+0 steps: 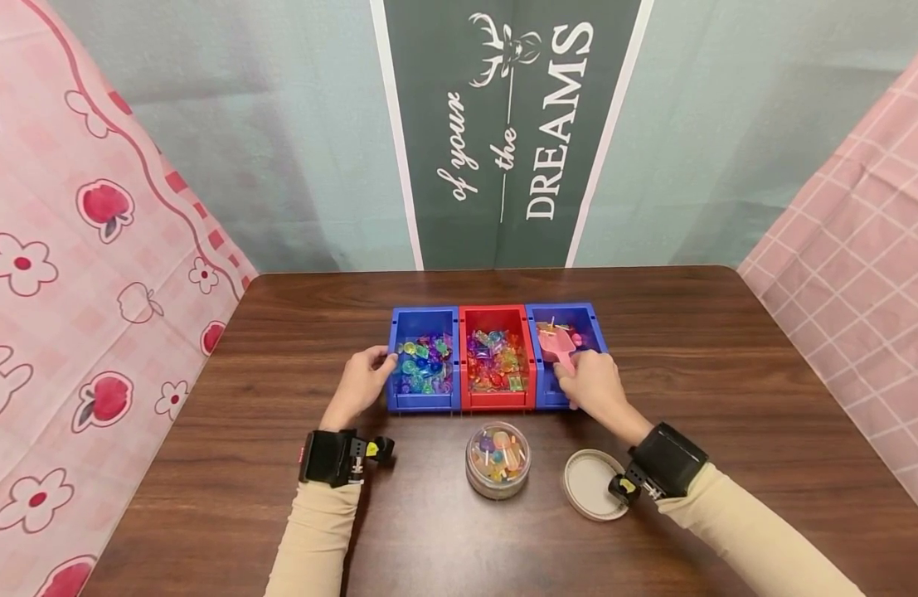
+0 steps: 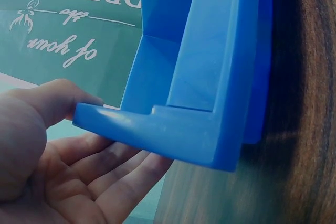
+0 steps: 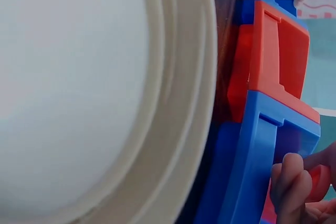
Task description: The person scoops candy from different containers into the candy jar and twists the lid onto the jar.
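My left hand (image 1: 359,384) grips the side wall of the left blue bin (image 1: 425,403), thumb on the inner side and fingers outside. Clear beads in blue, green and purple lie in that bin. With my right hand (image 1: 595,384) I hold the handle of a pink scoop (image 1: 556,342) inside the right blue bin (image 1: 578,313). Small colourful pieces lie around the scoop's head. Between them, a red bin (image 1: 496,400) holds more translucent beads. The left wrist view shows the left blue bin's edge (image 2: 157,135) close up; the right fingers partly cover the scoop handle in the right wrist view.
A round clear jar (image 1: 497,491) with mixed colourful pieces stands in front of the red bin. To its right a pale round lid (image 1: 591,485) lies on the brown table (image 1: 279,332), under my right wrist. Fabric hangs behind and at both sides.
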Tool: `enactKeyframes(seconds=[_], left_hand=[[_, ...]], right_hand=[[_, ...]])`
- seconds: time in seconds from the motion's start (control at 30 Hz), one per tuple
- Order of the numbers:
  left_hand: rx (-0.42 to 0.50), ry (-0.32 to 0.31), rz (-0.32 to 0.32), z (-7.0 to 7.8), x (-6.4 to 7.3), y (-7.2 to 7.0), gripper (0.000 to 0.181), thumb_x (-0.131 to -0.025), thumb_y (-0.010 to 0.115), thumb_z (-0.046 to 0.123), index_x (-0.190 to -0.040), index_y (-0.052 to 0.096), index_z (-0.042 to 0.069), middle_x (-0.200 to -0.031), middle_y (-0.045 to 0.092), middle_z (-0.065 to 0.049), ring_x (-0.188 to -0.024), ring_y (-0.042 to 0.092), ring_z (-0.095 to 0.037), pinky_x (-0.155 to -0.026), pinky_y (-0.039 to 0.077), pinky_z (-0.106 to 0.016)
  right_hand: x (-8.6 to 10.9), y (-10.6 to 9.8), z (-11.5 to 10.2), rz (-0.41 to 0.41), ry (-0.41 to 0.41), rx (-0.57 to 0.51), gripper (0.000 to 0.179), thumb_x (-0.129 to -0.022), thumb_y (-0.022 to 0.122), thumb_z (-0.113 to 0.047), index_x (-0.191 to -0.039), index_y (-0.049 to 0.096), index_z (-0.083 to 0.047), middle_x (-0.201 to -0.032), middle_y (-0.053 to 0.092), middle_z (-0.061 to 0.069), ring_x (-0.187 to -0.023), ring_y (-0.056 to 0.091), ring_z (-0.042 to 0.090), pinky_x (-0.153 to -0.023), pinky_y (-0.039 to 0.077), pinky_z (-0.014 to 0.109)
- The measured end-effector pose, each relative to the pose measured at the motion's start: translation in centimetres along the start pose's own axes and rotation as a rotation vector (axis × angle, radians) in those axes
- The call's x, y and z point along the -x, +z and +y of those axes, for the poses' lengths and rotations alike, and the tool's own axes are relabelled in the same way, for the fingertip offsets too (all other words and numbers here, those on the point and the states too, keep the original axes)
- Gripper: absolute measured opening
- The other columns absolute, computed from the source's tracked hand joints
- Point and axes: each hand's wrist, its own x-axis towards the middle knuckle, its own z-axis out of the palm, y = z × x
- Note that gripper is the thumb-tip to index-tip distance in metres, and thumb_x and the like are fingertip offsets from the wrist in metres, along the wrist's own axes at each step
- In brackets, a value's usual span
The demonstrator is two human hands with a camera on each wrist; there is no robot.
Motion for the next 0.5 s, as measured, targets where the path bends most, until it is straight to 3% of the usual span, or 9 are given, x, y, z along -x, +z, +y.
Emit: enactKeyframes(seconds=[0.5], left_hand=[[-0.005,-0.012,-0.015,0.0,0.1,0.0,0.04,-0.101,0.047,0.02,-0.13,0.054,-0.006,-0.124,0.063,-0.026,-0.111,0.061,-0.033,-0.101,0.05,-0.048]], right_hand=[[1.2,-0.3,1.5,0.036,-0.044,-0.07,0.028,-0.091,0.062,-0.021,-0.072,0.063,0.0,-0.044,0.058,0.005,-0.035,0.053,0.006,-0.038,0.038,0.025]])
